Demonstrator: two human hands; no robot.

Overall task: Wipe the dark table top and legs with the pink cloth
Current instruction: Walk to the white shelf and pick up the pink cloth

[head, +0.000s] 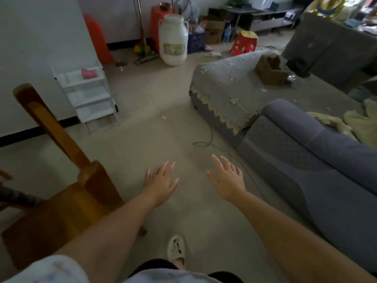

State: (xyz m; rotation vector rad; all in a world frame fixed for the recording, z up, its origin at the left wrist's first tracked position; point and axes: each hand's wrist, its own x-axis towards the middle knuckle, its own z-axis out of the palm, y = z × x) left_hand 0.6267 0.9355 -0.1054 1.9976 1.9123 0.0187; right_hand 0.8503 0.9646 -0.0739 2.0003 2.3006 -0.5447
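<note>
Bare forearms; pale patterned short sleeve [51, 268]; dark shorts [155, 266]; white slipper [176, 247].

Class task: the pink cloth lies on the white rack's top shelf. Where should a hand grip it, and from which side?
Pinch the pink cloth at its bunched middle, coming from above and the front: the white rack is open on top, and the wall stands behind it.

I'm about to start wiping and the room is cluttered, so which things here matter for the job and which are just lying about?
For the job:
folded pink cloth on the top shelf of the white rack
open left hand
open right hand

Just lying about:
big white plastic jug
brown cardboard box on the grey sofa
orange wooden chair

The dark table can't be picked out for certain.
</note>
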